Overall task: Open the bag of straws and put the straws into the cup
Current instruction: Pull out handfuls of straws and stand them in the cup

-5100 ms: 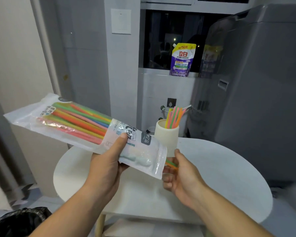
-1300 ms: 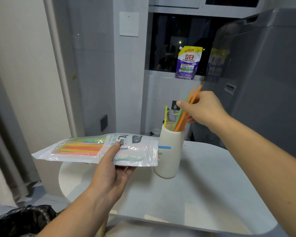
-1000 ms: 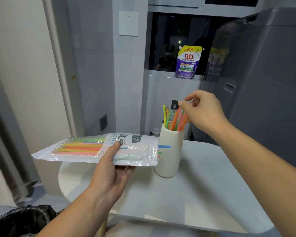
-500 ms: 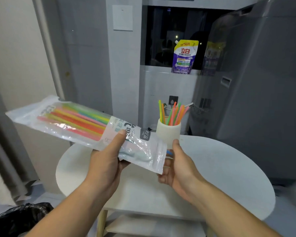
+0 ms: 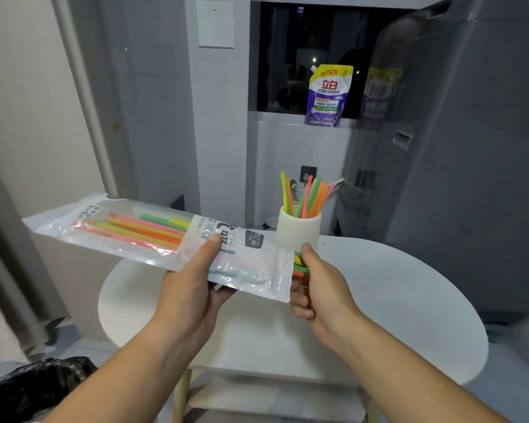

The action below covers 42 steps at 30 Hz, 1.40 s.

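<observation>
Left hand (image 5: 193, 288) grips the bag (image 5: 153, 236) at frame centre, thumb on top, fingers hidden beneath. Right hand (image 5: 321, 285) is curled round the straw ends (image 5: 300, 265) poking from the bag's open right end. Desk (image 5: 394, 294): bare room lower right, rim visible there. Cup (image 5: 300, 230) stands behind the bag mouth, base hidden, loose straws (image 5: 306, 196) upright inside.

Bare left forearm (image 5: 129, 361) and right forearm (image 5: 394, 361) rise from the bottom edge of the frame toward its centre. The left grip (image 5: 193, 290), left of centre, holds a bag (image 5: 251, 270) from beneath, its thumb (image 5: 209, 248) laid flat on top. The right grip (image 5: 321, 288), just right of centre, curls its fingers (image 5: 300, 305) inward and pinches straws (image 5: 300, 265) at the bag's right end.
</observation>
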Tool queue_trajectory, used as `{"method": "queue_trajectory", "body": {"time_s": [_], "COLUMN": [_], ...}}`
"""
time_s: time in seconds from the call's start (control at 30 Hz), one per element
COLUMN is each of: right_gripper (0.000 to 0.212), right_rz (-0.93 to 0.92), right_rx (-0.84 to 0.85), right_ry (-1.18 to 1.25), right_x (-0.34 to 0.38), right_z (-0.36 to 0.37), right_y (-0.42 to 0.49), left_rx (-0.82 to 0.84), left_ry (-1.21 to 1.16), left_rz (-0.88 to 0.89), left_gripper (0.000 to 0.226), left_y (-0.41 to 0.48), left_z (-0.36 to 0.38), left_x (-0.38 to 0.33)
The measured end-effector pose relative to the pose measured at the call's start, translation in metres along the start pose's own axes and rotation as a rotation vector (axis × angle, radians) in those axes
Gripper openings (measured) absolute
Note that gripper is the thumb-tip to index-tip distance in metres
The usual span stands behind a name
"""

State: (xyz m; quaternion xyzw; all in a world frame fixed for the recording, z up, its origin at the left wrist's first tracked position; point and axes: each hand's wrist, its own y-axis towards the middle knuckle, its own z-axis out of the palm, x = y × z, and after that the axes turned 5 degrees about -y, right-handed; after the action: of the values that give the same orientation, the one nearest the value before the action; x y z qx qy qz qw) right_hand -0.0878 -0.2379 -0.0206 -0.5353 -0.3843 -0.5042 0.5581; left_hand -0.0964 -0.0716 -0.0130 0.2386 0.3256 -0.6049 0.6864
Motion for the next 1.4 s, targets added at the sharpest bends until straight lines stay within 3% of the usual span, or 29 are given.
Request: {"method": "queue_trajectory", "body": {"time_s": [0.2, 0.37, 0.47, 0.6, 0.73, 0.93, 1.17, 1.3, 1.4], "right_gripper": [0.034, 0.042, 0.032, 0.034, 0.044, 0.036, 0.029, 0.038, 0.032], "right_rz": [-0.146, -0.284, -0.337, -0.410, -0.319, -0.258, -0.132, -0.054, -0.070], "right_rx": [-0.083, -0.118, -0.118, -0.240, -0.215, -0.205, -0.149, -0.107, -0.102], "right_ry": [-0.144, -0.339, -0.412, -0.445, -0.341, -0.375, 0.085, 0.100, 0.062], "right_x": [0.005, 0.006, 0.006, 0.002, 0.003, 0.003, 0.017, 0.012, 0.010], "right_z": [-0.001, -0.007, -0.013, -0.022, -0.018, -0.013, -0.025, -0.020, -0.014], "right_y": [0.004, 0.005, 0.007, 0.013, 0.009, 0.013, 0.011, 0.007, 0.007], "left_rx": [-0.006, -0.003, -0.015, -0.028, -0.028, -0.035, -0.051, -0.041, -0.033], "left_ry": [-0.033, -0.037, -0.056, -0.106, -0.124, -0.148, -0.222, -0.212, -0.198], "left_rz": [-0.046, -0.054, -0.073, -0.089, -0.107, -0.120, -0.113, -0.120, -0.127], "left_gripper": [0.029, 0.033, 0.032, 0.023, 0.018, 0.017, 0.020, 0.023, 0.027], "left_y": [-0.001, -0.001, 0.000, 0.002, 0.001, 0.000, 0.003, 0.001, -0.001], "left_z": [0.001, 0.001, -0.001, -0.004, -0.001, 0.000, -0.002, 0.001, 0.002], "left_x": [0.006, 0.006, 0.006, 0.005, 0.008, 0.007, 0.002, 0.004, 0.006]}}
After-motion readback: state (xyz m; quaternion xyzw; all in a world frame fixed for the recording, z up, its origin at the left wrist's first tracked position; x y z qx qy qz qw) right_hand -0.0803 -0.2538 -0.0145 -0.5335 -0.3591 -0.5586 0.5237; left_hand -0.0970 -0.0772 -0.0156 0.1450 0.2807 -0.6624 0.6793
